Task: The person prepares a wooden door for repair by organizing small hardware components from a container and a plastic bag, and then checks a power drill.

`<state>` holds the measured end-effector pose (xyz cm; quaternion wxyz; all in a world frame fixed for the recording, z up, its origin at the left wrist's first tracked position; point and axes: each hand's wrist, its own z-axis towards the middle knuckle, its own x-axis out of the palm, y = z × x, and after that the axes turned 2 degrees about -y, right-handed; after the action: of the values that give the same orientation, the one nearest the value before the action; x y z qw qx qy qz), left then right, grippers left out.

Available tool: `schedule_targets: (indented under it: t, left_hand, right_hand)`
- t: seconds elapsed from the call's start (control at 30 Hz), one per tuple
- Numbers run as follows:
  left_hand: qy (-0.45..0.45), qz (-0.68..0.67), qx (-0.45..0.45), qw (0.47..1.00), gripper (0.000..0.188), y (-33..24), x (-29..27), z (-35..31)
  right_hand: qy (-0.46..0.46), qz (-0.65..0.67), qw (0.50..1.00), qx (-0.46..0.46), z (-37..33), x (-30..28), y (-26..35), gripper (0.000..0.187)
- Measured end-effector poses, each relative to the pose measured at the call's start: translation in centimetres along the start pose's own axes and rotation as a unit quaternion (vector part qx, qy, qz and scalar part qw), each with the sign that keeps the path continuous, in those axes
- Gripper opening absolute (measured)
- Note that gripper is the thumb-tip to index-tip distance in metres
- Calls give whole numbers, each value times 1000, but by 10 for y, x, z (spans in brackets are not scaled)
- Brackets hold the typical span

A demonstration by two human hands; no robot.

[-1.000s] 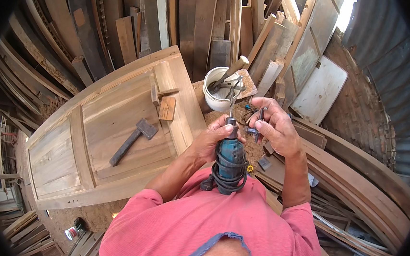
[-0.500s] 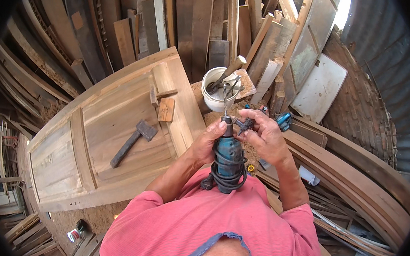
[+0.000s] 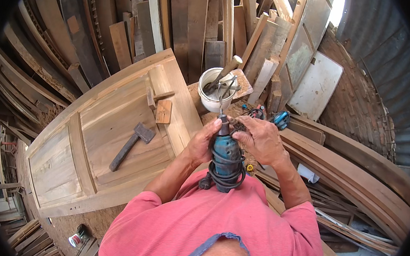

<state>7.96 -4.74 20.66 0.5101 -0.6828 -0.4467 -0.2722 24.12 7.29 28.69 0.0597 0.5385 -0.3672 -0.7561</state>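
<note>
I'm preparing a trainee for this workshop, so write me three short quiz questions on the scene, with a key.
1. What is wound around the drill that the left hand holds?
2. True or false: the dark hammer lies on the wooden door.
3. The bucket is mainly: a) blue, b) white, c) red.

Key: 1. a black cord; 2. true; 3. b.

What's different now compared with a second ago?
The right hand has moved left, bringing its fingertips in beside the chuck; the small dark tool it held is now mostly hidden. Unchanged: the left hand grips the drill, and the hammer lies on the wooden door.
</note>
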Motion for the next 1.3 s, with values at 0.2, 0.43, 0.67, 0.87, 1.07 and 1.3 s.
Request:
schedule_targets:
  t: [0.2,0.43,0.67,0.87,1.07,1.3]
  left_hand:
    - [79,17,-5,997,47,1,-5,4]
    - [95,1,-6,995,51,2,-3,1]
    - [112,30,-21,993,49,-2,6,0]
    - [97,94,48,990,46,13,4,5]
    - [126,3,-11,992,48,7,20,1]
    - [123,51,12,991,52,11,13,5]
  right_hand:
    - [78,-114,986,96,-3,3,4,29]
    - [-80,-105,990,42,-10,-10,-3,33]
    - [-152,119,981,-15,-12,-13,-10,33]
    - [-88,333,933,110,-17,-19,11,18]
    - [-56,380,913,135,-13,-18,14,11]
    - [-16,353,917,183,-5,-24,16,12]
